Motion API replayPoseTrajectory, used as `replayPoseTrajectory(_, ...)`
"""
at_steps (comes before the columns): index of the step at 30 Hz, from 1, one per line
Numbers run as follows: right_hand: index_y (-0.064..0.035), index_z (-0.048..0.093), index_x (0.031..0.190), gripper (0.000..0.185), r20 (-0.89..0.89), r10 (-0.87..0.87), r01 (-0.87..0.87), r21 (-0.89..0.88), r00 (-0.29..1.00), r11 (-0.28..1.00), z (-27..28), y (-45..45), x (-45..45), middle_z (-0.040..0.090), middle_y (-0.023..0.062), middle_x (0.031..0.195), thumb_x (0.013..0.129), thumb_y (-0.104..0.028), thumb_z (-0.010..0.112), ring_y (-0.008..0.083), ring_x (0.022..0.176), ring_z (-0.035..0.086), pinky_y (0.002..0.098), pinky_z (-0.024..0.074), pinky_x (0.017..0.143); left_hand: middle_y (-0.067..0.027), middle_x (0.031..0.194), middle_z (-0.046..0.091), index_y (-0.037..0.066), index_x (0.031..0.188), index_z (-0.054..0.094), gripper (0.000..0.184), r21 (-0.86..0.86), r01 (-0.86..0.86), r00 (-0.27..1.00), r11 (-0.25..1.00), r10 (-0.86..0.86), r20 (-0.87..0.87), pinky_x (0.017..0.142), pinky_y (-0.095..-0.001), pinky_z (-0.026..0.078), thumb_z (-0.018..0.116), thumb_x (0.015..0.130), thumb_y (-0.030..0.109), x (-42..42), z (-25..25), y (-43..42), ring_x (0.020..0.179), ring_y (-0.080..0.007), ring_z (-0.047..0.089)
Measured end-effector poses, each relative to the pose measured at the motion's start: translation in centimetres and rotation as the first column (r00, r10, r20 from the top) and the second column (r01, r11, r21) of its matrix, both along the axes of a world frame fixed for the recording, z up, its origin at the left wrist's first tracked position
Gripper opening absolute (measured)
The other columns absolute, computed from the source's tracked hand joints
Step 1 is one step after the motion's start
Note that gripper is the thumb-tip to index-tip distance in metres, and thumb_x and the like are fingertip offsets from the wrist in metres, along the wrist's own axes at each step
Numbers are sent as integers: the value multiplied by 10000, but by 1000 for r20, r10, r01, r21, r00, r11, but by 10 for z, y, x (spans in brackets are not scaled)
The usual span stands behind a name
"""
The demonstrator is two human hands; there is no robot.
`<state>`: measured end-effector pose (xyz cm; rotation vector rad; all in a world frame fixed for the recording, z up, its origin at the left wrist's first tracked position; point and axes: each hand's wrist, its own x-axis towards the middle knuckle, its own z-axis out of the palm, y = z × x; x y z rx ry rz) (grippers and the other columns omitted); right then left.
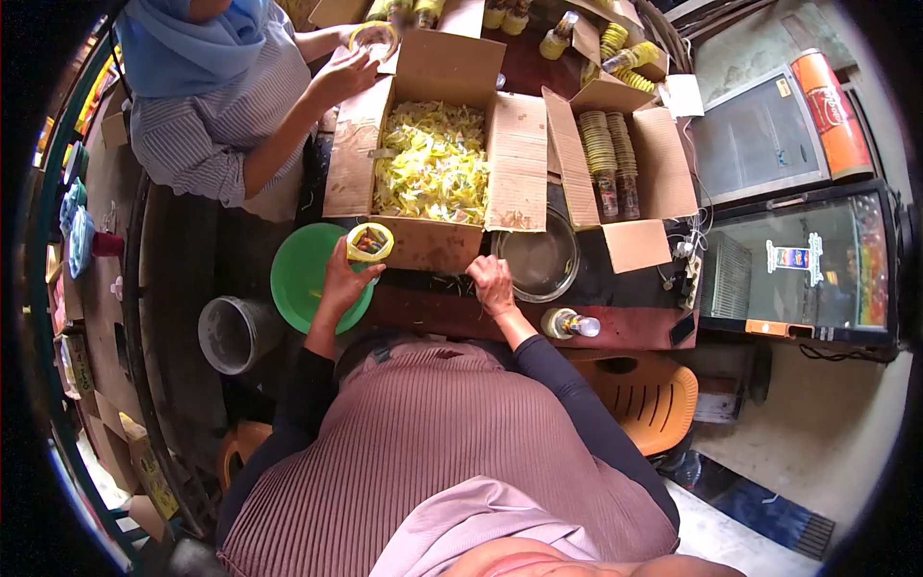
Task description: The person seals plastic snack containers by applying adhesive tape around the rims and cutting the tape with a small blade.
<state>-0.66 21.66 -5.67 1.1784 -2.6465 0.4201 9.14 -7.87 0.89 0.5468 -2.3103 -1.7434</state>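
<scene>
My left hand point(341, 284) is wrapped round a small yellow-rimmed tub point(369, 242), with its mouth facing up and dark and reddish pieces inside. It is held over the edge of a green basin point(293, 279). My right hand point(492, 285) is above the table, its fingers curled together beside a round, clear-walled container point(538, 258); whatever they pinch is too small to make out. Ahead of both hands stands an open cardboard box point(437, 245) full of small yellow wrapped pieces point(433, 163). Thin scraps lie on the table between my hands.
A co-worker's hands point(351, 69) hold a similar round tub point(373, 43) at upper left. Another box point(644, 173) holds stacked yellow-edged items and bottles. A capped bottle point(569, 324) lies near my right forearm. A grey bucket point(231, 337), an orange chair point(654, 399) and a glass-door cooler point(798, 269) flank me.
</scene>
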Motion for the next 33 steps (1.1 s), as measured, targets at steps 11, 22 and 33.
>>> replayPoseTrajectory(11, -121, 541, 761, 47, 84, 15, -23, 89, 996, 996, -11, 2, 6, 527, 37, 821, 789, -147, 514, 214, 818, 543, 364, 424, 697, -114, 1011, 610, -7, 1108, 531, 553, -126, 103, 995, 987, -103, 9, 827, -340, 481, 838, 662, 108, -9, 21, 23, 945, -229, 609)
replayPoseTrajectory(22, -151, 578, 833, 84, -40, -113, 107, -126, 993, 986, 26, -92, -15, 521, 27, 821, 756, -120, 587, 211, 825, 521, 355, 413, 721, -101, 1050, 646, -14, 1189, 517, 554, 44, -68, 996, 997, 70, -49, 843, -310, 494, 795, 716, 60, 7, 19, -18, 952, -175, 630)
replayPoseTrajectory(33, -152, 589, 827, 71, 45, -159, 165, -178, 986, 970, 12, -29, 14, 521, 23, 818, 770, -110, 583, 217, 826, 532, 359, 409, 731, -101, 1068, 636, -21, 1195, 513, 552, 99, -76, 997, 992, 77, -11, 862, -311, 496, 782, 714, 8, 24, 9, -17, 964, -175, 625)
